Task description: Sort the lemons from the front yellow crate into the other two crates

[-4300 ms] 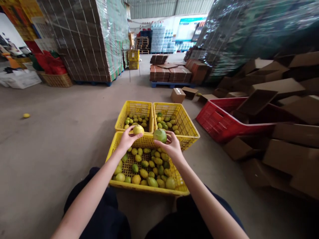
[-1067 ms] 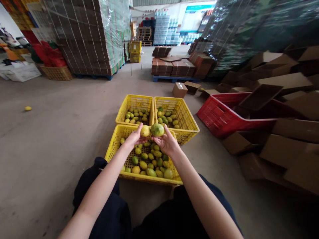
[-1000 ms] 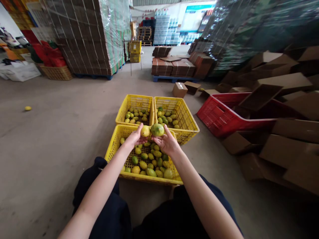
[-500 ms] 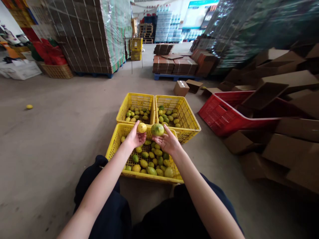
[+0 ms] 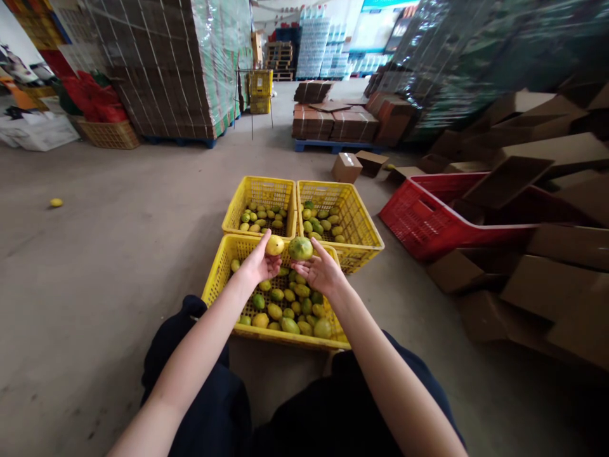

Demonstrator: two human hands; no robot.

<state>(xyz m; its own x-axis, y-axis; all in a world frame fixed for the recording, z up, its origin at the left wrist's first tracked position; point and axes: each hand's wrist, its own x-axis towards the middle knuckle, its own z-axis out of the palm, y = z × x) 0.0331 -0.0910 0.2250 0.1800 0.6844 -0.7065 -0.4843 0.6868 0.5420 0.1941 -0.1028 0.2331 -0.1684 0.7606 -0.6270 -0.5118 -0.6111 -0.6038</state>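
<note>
My left hand (image 5: 262, 262) holds a yellow fruit (image 5: 275, 245) between thumb and fingers. In my right hand (image 5: 321, 270) is a greener fruit (image 5: 301, 249), held up close beside the yellow one with a small gap between them. Both hands are over the near yellow crate (image 5: 280, 341), which has several yellow and green fruits (image 5: 275, 311) lying on its bottom. Behind it stand a back left yellow crate (image 5: 233, 206) and a back right yellow crate (image 5: 364, 222), each with several fruits inside.
To the right a red crate (image 5: 423, 219) stands among open cardboard boxes (image 5: 554, 285). One yellow fruit (image 5: 56, 202) lies on the floor at the left. Farther back are a small carton (image 5: 347, 167), flattened cardboard on a blue pallet (image 5: 318, 146) and wrapped stacks.
My left hand has moved slightly to the right with the yellow fruit, closer to the greener one. My right hand has hardly moved.
</note>
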